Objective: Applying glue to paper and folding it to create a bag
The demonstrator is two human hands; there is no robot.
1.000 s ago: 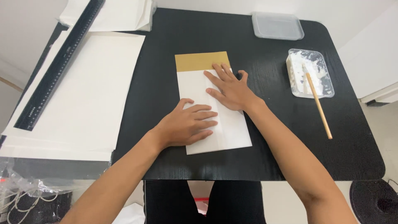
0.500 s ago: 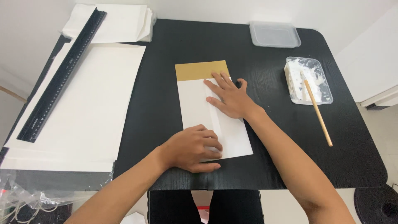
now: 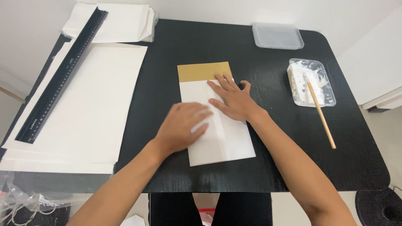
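Both open hands, left (image 3: 184,125) and right (image 3: 232,100), flat on white folded paper sheet with brown strip (image 3: 217,138), long axis running top-to-bottom at frame centre.

black ruler (image 3: 63,75), lidded tub (image 3: 277,36), perhaps paste tray (image 3: 312,82)

Left hand (image 3: 184,125) motion-blurred over folded paper (image 3: 222,142)

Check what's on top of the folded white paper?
Both hands lie flat on the paper: left hand mid-sheet, blurred, right hand near the tan strip. Whatever is under the palms is hidden.
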